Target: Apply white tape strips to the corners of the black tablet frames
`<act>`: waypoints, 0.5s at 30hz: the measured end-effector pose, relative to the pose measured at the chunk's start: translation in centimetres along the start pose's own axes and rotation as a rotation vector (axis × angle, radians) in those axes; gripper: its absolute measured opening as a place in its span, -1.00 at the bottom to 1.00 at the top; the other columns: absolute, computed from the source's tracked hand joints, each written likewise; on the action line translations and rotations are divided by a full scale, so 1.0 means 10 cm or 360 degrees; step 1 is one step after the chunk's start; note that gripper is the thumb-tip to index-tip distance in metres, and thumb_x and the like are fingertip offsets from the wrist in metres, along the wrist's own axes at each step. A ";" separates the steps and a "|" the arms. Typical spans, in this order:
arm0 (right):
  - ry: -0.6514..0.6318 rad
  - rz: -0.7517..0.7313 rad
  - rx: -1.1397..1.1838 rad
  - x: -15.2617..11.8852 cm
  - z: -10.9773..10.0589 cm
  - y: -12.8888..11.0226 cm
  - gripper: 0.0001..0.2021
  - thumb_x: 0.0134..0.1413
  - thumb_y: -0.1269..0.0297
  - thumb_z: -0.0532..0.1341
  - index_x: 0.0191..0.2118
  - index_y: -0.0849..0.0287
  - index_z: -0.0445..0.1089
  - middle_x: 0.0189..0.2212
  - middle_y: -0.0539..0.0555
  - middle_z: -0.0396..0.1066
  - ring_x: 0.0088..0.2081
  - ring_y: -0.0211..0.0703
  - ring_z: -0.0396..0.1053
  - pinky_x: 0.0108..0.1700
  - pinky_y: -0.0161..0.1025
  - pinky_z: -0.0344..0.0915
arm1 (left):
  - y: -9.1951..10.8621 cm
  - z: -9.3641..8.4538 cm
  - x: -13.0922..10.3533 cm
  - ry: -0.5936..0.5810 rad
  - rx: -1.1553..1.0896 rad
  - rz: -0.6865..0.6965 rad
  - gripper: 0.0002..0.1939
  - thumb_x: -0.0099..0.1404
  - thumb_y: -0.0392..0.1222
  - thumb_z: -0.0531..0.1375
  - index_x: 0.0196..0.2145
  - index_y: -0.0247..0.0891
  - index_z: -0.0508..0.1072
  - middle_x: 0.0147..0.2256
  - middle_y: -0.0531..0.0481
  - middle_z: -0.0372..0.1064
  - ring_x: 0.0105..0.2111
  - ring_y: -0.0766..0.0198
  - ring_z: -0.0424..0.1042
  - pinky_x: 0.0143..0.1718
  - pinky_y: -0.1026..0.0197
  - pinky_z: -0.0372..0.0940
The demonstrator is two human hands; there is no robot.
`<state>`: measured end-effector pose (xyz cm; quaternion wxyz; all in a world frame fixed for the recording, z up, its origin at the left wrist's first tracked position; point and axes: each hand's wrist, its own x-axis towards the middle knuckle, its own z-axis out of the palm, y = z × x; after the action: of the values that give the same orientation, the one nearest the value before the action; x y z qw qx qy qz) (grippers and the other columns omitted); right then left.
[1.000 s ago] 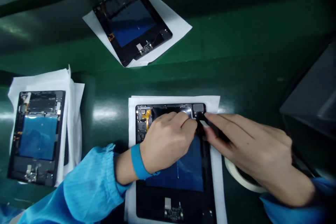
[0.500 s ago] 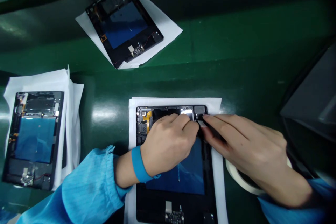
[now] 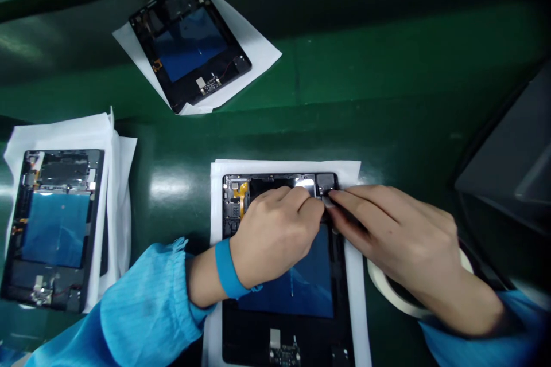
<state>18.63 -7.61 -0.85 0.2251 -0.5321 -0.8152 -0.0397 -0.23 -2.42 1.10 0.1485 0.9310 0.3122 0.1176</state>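
Observation:
An opened tablet lies on white sheets at the front, its blue battery cover and small circuit board showing. My left hand, wearing a blue wristband, is curled over the tablet's upper part. Its fingertips are bent under and hidden, close to the upper right corner, so what they grip cannot be made out. From the right side, my right hand reaches to the same corner. Thumb and forefinger pinch a small pale strip just below the black corner part. The fingertips of both hands nearly meet there.
A second opened tablet rests on a stack of white sheets at the left. Another tablet lies tilted on white paper at the back. A cream-coloured ring sits partly under my right wrist. A dark, angular object stands at the right.
The view has shifted slightly, and the back tablet appears a little further left. My right hand is marginally further left; both hands keep nearly the same pose at the tablet's corner.

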 end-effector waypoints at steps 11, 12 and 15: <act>-0.0161 -0.0081 0.0019 0.12 -0.09 0.00 -0.93 0.19 0.43 0.22 -0.28 0.22 0.46 -0.38 0.04 0.45 -0.40 -0.23 0.34 -0.39 -0.22 0.19 | -0.02 0.04 0.02 0.0068 0.0000 0.0010 -0.80 0.40 -0.35 0.06 -0.37 -0.31 0.42 -0.41 -0.02 0.34 -0.42 0.18 0.37 -0.39 0.14 0.33; -0.0212 -0.0113 -0.0062 0.13 -0.11 -0.02 -0.92 0.19 0.43 0.21 -0.30 0.21 0.46 -0.42 0.03 0.42 -0.42 -0.22 0.31 -0.40 -0.20 0.17 | -0.02 0.04 0.03 0.0071 -0.0002 0.0016 -0.80 0.40 -0.35 0.06 -0.36 -0.31 0.43 -0.41 -0.02 0.34 -0.42 0.18 0.37 -0.39 0.14 0.34; -0.0377 -0.0180 -0.0298 0.17 -0.18 -0.16 -0.89 0.15 0.48 0.19 -0.34 0.21 0.46 -0.47 0.03 0.36 -0.43 -0.16 0.26 -0.40 -0.17 0.14 | -0.03 0.03 0.03 0.0072 -0.0010 0.0025 -0.80 0.40 -0.35 0.06 -0.34 -0.32 0.45 -0.41 -0.03 0.35 -0.41 0.17 0.40 -0.37 0.15 0.35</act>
<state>17.22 -7.41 1.72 0.0743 -0.5049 -0.8575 -0.0651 -0.08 -2.02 0.76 0.1434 0.9300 0.3078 0.1408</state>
